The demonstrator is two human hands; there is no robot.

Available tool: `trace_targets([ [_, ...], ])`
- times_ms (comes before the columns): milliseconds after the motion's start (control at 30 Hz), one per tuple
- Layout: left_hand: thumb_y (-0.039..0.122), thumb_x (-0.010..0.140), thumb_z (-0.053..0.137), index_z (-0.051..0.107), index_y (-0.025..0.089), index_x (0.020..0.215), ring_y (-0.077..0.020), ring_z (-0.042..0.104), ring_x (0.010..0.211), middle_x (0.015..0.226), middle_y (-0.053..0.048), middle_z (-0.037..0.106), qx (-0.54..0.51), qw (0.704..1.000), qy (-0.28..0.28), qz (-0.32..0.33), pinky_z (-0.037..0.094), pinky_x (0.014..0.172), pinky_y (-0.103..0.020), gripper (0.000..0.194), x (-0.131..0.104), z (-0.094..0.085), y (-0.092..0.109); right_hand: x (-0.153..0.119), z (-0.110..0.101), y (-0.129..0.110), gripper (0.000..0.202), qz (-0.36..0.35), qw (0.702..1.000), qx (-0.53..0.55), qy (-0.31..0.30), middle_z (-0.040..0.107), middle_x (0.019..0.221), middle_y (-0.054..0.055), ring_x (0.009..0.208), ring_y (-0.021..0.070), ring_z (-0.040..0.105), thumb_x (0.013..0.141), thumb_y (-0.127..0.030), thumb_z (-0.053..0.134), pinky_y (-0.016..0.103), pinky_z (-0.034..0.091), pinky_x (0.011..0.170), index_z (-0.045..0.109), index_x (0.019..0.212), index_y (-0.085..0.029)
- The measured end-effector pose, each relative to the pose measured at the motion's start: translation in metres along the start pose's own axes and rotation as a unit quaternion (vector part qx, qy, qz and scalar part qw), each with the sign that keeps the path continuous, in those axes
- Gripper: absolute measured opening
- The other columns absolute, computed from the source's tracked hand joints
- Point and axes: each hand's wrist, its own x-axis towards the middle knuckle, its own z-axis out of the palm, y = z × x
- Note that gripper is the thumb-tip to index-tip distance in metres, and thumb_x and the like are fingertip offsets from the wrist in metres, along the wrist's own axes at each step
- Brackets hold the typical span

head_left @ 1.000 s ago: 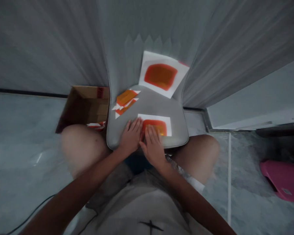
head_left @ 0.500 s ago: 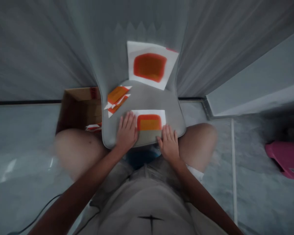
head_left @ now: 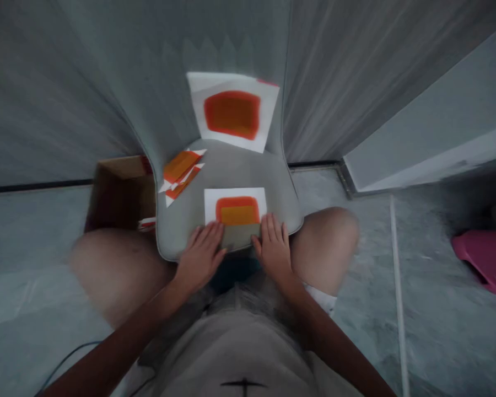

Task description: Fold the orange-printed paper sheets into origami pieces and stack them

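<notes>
Sheet [head_left: 236, 207] at front, its near edge partly hidden by flat left hand [head_left: 201, 251] and flat right hand [head_left: 274, 245], set apart, shows a blurred orange panel [head_left: 239, 215], red-bordered on white.

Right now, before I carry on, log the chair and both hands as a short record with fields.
Left hand: open, fingertips at the near-left corner of the small orange-patched sheet; left hand
Right hand: open, fingertips by that sheet's near-right corner
Seat, left side: folded orange-and-white papers
Backrest: larger orange-patched sheet leaning
Beside gray chair, left: cardboard box
</notes>
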Motion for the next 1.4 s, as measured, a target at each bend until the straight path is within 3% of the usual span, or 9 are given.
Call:
trace_targets([
  [200,0.038,0.110,0.040,0.028,0.016,0.167,-0.0300,0.041,0.154,0.166,-0.011,0.042,-0.008,1.000,0.017,-0.013,0.027,0.130,-0.054,0.062,-0.024,0.000,-0.024,-0.004,0.003,0.003,0.068,0.004,1.000,0.015,-0.009,0.036,0.168,0.024,0.159,0.0334,0.030,0.111,-0.043,0.031,0.060,0.019,0.128,0.025,0.166,-0.004],
  [367,0.032,0.108,0.049,0.050,0.020,0.156,-0.0260,0.056,0.140,0.147,-0.010,0.065,-0.068,0.992,0.109,-0.009,0.044,0.122,-0.046,0.049,-0.003,0.001,-0.033,0.007,0.000,0.017,0.069,-0.046,0.997,0.057,0.021,0.038,0.167,0.022,0.157,0.0376,0.032,0.107,-0.048,0.044,0.063,0.027,0.126,0.032,0.165,-0.011],
  [433,0.035,0.105,0.055,0.054,0.022,0.153,-0.0267,0.054,0.143,0.151,-0.011,0.061,-0.085,0.987,0.138,0.014,0.045,0.121,-0.045,0.049,0.013,-0.001,-0.043,0.021,-0.003,0.026,0.069,-0.089,0.993,0.078,0.017,0.035,0.169,0.020,0.158,0.0371,0.030,0.106,-0.048,0.049,0.061,0.033,0.125,0.035,0.165,-0.015],
  [633,0.045,0.103,0.060,0.063,0.026,0.145,-0.0265,0.055,0.142,0.149,-0.009,0.063,-0.101,0.984,0.093,0.112,0.044,0.121,-0.048,0.046,0.055,0.002,-0.067,0.067,-0.017,0.046,0.044,-0.237,0.967,0.092,-0.025,0.067,0.143,0.013,0.137,0.0305,0.058,0.106,-0.044,0.054,0.052,0.045,0.119,0.067,0.140,-0.021],
  [833,0.041,0.105,0.057,0.074,0.025,0.127,-0.0246,0.062,0.135,0.137,-0.008,0.072,-0.138,0.976,0.142,0.090,0.049,0.114,-0.045,0.032,0.051,0.012,-0.068,0.081,-0.027,0.053,0.035,-0.296,0.951,0.085,-0.013,0.076,0.126,0.012,0.120,0.0263,0.067,0.109,-0.034,0.047,0.048,0.049,0.114,0.076,0.122,-0.020],
  [1033,0.046,0.103,0.059,0.079,0.026,0.111,-0.0227,0.071,0.117,0.120,-0.004,0.079,-0.215,0.963,0.147,0.062,0.050,0.109,-0.044,0.029,0.057,0.011,-0.065,0.095,-0.024,0.055,0.039,-0.253,0.961,0.113,0.001,0.079,0.105,0.014,0.102,0.0275,0.070,0.110,-0.038,0.044,0.046,0.052,0.102,0.076,0.110,-0.017],
  [1200,0.042,0.105,0.054,0.078,0.022,0.104,-0.0202,0.073,0.089,0.101,-0.005,0.080,-0.262,0.955,0.134,-0.039,0.057,0.083,-0.034,0.031,0.069,0.005,-0.065,0.124,-0.017,0.047,0.041,-0.189,0.972,0.139,-0.026,0.076,0.096,0.012,0.094,0.0268,0.068,0.110,-0.042,0.041,0.039,0.052,0.088,0.075,0.103,-0.019],
  [1300,0.028,0.104,0.055,0.075,0.021,0.118,-0.0248,0.071,0.106,0.116,-0.009,0.078,-0.177,0.964,0.183,-0.078,0.055,0.095,-0.040,0.026,0.074,0.001,-0.058,0.146,-0.014,0.041,0.037,-0.177,0.977,0.115,-0.041,0.074,0.094,0.013,0.092,0.0263,0.066,0.108,-0.036,0.044,0.038,0.050,0.088,0.074,0.098,-0.017],
  [1400,0.016,0.103,0.051,0.073,0.023,0.125,-0.0269,0.062,0.129,0.135,-0.010,0.071,-0.086,0.973,0.210,-0.040,0.045,0.115,-0.049,0.033,0.076,0.001,-0.046,0.166,-0.007,0.038,0.035,-0.164,0.981,0.098,-0.033,0.072,0.094,0.014,0.094,0.0273,0.064,0.105,-0.031,0.046,0.039,0.049,0.090,0.074,0.093,-0.016],
])
